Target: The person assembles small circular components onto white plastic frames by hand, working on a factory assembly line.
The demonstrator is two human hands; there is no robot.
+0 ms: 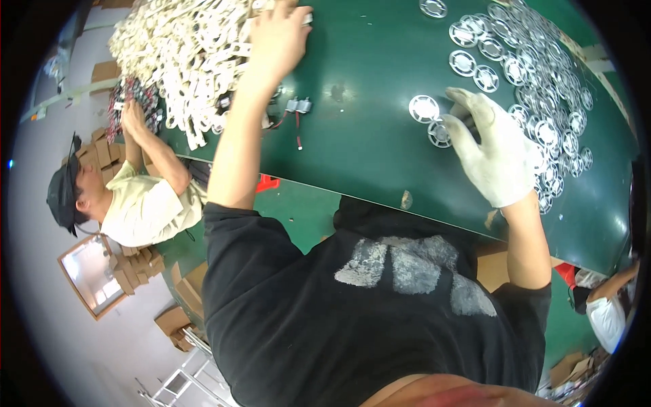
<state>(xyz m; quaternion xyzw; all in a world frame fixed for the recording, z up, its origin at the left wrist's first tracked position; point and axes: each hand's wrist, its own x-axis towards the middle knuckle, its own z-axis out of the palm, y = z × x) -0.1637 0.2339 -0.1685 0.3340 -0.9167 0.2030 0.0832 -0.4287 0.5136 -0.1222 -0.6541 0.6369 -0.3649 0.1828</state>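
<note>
My bare left hand (280, 37) reaches to the right edge of a heap of cream plastic parts (183, 54). Its fingers curl downward, partly cut off by the top of the picture, and a small pale piece shows at a fingertip. My right hand (489, 146) wears a white glove. Its thumb and forefinger are apart beside two silver slotted discs (424, 108); the thumb overlaps the nearer disc, and contact is unclear. Many similar silver discs (542, 88) lie scattered right of that hand. Two small silver motors (298, 106) with red wires lie below my left hand.
The green table (366, 156) has its near edge at my body. At left, another person (149, 203) handles a bundle of dark and red wires (139, 102). A second person (605, 315) is at far right. Cardboard boxes (193, 288) stand behind at left.
</note>
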